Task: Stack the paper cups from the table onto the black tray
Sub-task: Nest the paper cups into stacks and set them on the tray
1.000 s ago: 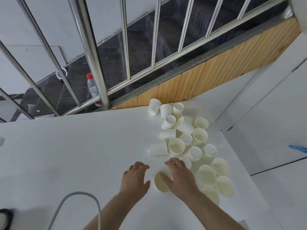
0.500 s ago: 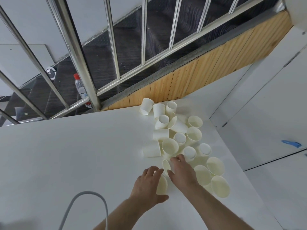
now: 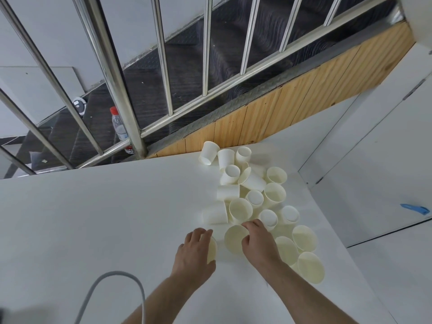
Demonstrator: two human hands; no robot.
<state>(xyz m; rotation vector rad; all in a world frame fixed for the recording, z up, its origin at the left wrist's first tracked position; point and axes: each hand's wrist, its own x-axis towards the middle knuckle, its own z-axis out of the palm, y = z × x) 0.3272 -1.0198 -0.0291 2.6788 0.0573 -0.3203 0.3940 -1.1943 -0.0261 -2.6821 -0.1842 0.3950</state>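
Left hand (image 3: 195, 252): fingers curled round a paper cup (image 3: 212, 250); only the cup's rim edge shows past the fingers, on the hand's right side. Right hand (image 3: 259, 245): fingers bent over the rim of a second cup (image 3: 235, 239), mouth facing the camera, pinching its right edge. The two held cups sit just beside each other, a narrow gap between them.

Remaining loose cups (image 3: 240, 209) lie in a scattered band on the white table (image 3: 93, 218), running from the hands back to the far table edge, some upright, some on their sides, several touching. Three more (image 3: 304, 251) sit right of the right forearm, near the table's right edge.

Black tray: not identifiable in view.

Open table surface extends left of the cups. A grey cable (image 3: 112, 288) loops near the left forearm. A steel railing (image 3: 117, 78) stands beyond the far edge, a plastic bottle (image 3: 119, 127) behind it.
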